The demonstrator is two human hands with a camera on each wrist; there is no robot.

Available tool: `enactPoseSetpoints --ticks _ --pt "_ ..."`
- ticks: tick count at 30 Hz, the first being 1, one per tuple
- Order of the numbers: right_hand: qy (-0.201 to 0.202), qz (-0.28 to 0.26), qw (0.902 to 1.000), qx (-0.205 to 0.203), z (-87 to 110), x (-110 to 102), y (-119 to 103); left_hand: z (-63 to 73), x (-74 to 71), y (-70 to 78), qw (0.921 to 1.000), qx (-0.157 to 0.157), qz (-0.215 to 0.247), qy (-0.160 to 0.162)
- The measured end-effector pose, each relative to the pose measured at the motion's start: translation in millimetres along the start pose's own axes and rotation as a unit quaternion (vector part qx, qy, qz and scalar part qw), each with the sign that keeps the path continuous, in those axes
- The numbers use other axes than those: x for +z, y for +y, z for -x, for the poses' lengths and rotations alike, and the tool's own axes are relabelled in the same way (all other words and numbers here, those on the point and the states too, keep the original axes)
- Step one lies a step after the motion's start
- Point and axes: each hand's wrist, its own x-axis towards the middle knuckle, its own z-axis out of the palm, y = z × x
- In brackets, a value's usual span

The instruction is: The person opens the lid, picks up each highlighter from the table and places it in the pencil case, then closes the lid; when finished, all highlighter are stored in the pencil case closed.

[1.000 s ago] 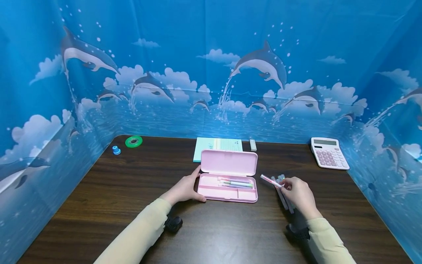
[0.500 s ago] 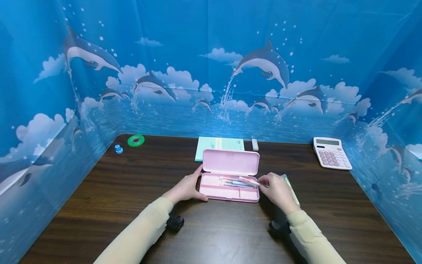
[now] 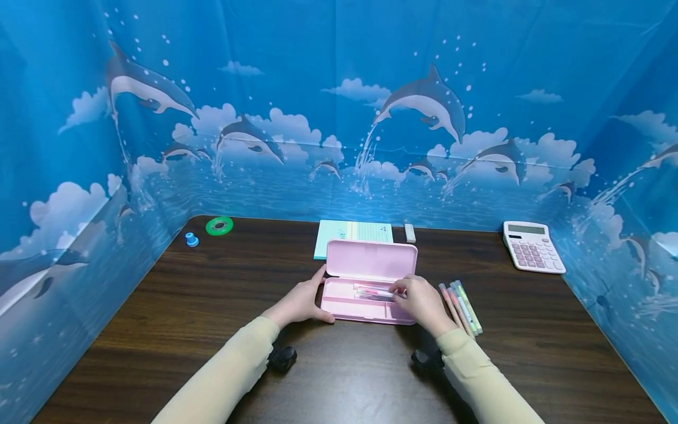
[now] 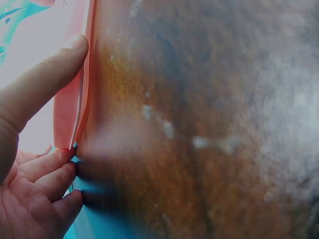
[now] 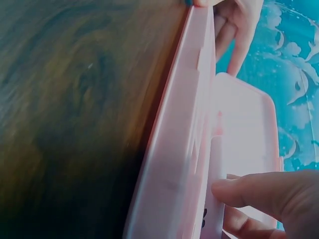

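An open pink pencil case lies on the dark wooden table, its lid tipped back. My left hand holds the case's left end, thumb along the front wall and fingers around the end, as the left wrist view also shows. Inside, several slim pens lie in the rear compartment. Between thumb and fingers my right hand pinches a pink marker, low in the right part of that compartment. In the head view the fingers partly cover this marker. Several more markers lie side by side just right of the right hand.
Behind the case are a mint-green notebook and a white eraser. A pink and white calculator sits at the back right. At the back left lie a green ring-shaped roll and a small blue object. A blue dolphin curtain borders the table.
My right hand has carried the pink marker leftward from the group on the table, down into the pencil case. My left hand has kept its hold on the case.
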Motion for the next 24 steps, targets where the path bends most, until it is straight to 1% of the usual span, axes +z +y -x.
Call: enactPoseSetpoints --ticks 4,10,14,18,20,22,24 --pt "0.004 -0.004 1.0 -0.003 -2.4 2.5 -5.0 0.5 -0.3 0.5 1.0 0.0 0.001 0.002" --pt "-0.005 -0.009 0.9999 0.013 -4.0 3.4 -6.5 0.8 -0.9 1.6 1.0 -0.001 0.004 0.005" --pt "0.007 -0.014 0.9998 0.013 -1.4 1.2 -3.3 1.1 -0.9 1.4 1.0 -0.001 0.004 0.004" --pt "0.029 -0.025 0.9992 -0.004 2.0 -2.1 2.0 1.3 -0.3 0.2 1.0 0.005 0.002 0.004" --pt "0.034 -0.032 0.9989 -0.008 3.8 -4.8 4.6 1.2 -0.1 -0.5 0.9999 0.009 0.004 0.005" --pt "0.033 -0.039 0.9987 -0.003 5.6 -7.5 7.5 1.1 0.3 -1.0 0.9999 0.014 0.004 0.008" --pt "0.03 -0.043 0.9986 0.01 7.6 -9.8 10.8 1.1 0.5 -1.3 0.9998 0.015 0.006 0.011"
